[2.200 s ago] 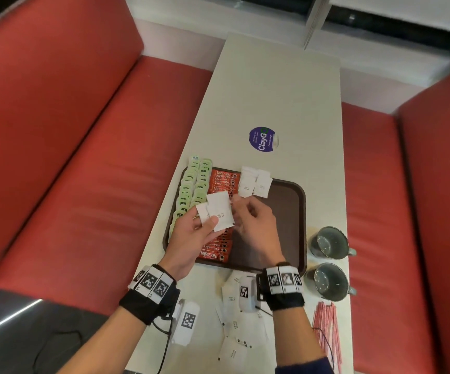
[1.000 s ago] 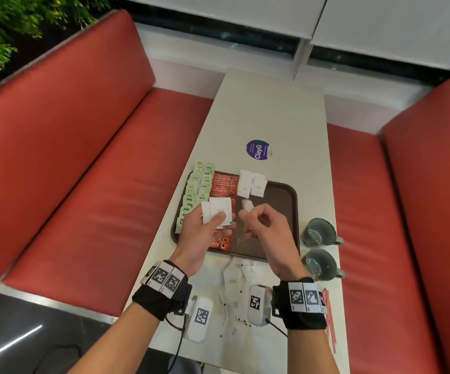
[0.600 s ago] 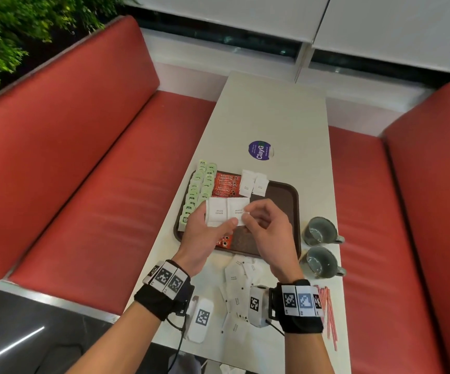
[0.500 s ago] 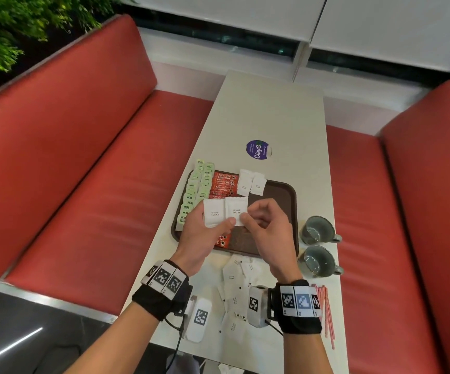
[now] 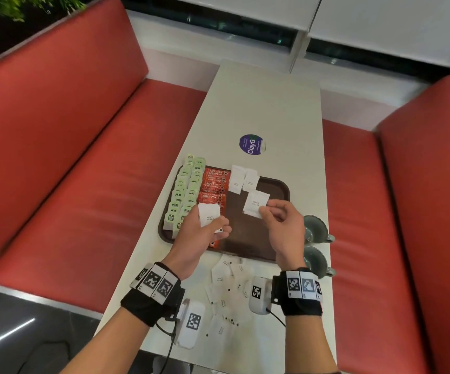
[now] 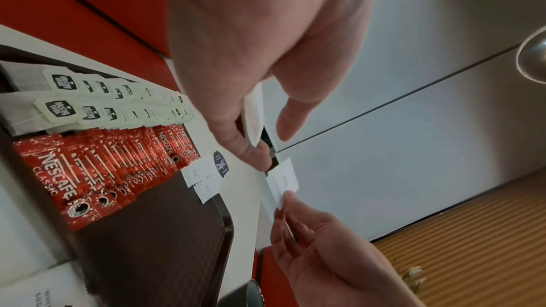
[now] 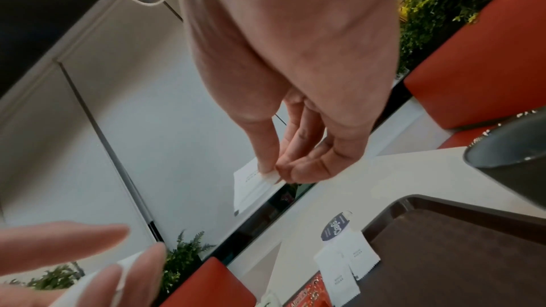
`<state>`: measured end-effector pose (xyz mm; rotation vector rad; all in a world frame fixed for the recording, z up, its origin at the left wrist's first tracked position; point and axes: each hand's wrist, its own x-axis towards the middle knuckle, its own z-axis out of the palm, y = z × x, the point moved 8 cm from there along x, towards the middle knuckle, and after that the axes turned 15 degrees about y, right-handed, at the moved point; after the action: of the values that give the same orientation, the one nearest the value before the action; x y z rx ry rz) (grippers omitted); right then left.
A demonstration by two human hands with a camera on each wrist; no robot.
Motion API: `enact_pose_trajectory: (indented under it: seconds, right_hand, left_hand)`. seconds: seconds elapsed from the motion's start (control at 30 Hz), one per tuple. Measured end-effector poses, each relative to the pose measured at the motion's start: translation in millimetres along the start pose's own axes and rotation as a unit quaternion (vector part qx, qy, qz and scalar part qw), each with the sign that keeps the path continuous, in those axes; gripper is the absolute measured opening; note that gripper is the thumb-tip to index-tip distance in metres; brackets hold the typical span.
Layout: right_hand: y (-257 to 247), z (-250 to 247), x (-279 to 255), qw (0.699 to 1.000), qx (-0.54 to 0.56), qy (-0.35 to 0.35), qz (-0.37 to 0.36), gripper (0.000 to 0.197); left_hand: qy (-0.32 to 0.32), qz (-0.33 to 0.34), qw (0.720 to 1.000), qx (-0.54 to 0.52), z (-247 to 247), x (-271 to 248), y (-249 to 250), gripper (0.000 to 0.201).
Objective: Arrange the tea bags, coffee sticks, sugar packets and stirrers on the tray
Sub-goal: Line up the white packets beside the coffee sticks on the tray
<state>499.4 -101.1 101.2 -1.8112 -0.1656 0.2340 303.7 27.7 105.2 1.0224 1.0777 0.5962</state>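
Note:
A brown tray (image 5: 280,190) lies on the table, with two rows of green tea bags (image 5: 184,190) along its left side and red coffee sticks (image 5: 214,184) beside them. Two white sugar packets (image 5: 244,179) lie at its far edge. My left hand (image 5: 205,230) holds white sugar packets (image 5: 209,217) above the tray's left half. My right hand (image 5: 277,220) pinches the near edge of another sugar packet (image 5: 256,203) between thumb and forefinger, above the tray's middle. In the left wrist view that pinched packet (image 6: 283,179) hangs in the air. Red stirrers are hidden.
Several loose sugar packets (image 5: 223,287) lie scattered on the table near its front edge. Two grey cups (image 5: 315,233) stand right of the tray. A round purple sticker (image 5: 251,144) is on the table beyond the tray. Red benches flank the table.
My right hand has pulled one sugar packet off the left hand's packets and carried it right and forward over the tray. The left hand stays where it was.

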Motion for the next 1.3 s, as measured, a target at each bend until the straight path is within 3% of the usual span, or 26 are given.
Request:
enact_pose_trajectory:
  seconds: [0.2,0.57,0.8,0.97,1.17,1.3]
  right_hand:
    - [20,21,57,0.995,-0.086,0.047,-0.013,0.018]
    - [79,101,148,0.972,-0.231,-0.007,-0.029,0.016]
    - [112,117,163,0.966,-0.258,-0.004,-0.012,0.012]
    - [112,129,164,0.961,-0.274,-0.004,-0.040,0.011]
    - [107,139,164,0.951,-0.300,-0.011,-0.078,0.028]
    - [106,142,162,0.944,-0.316,-0.016,-0.096,0.029]
  left_hand:
    - [-0.023,-0.031,0.999,-0.004,7,7,-1,0.039]
    - [-0.015,-0.031,0.999,0.039,0,33,-5,0.031]
    - [-0.005,-0.046,0.998,0.043,-6,52,-9,0.033]
    - [-0.010,-0.050,0.997,0.054,-7,62,-10,0.032]
    - [-0.010,-0.055,0.997,0.054,-9,67,-7,0.032]
    - [-0.007,-0.057,0.997,0.051,-9,69,-6,0.032]
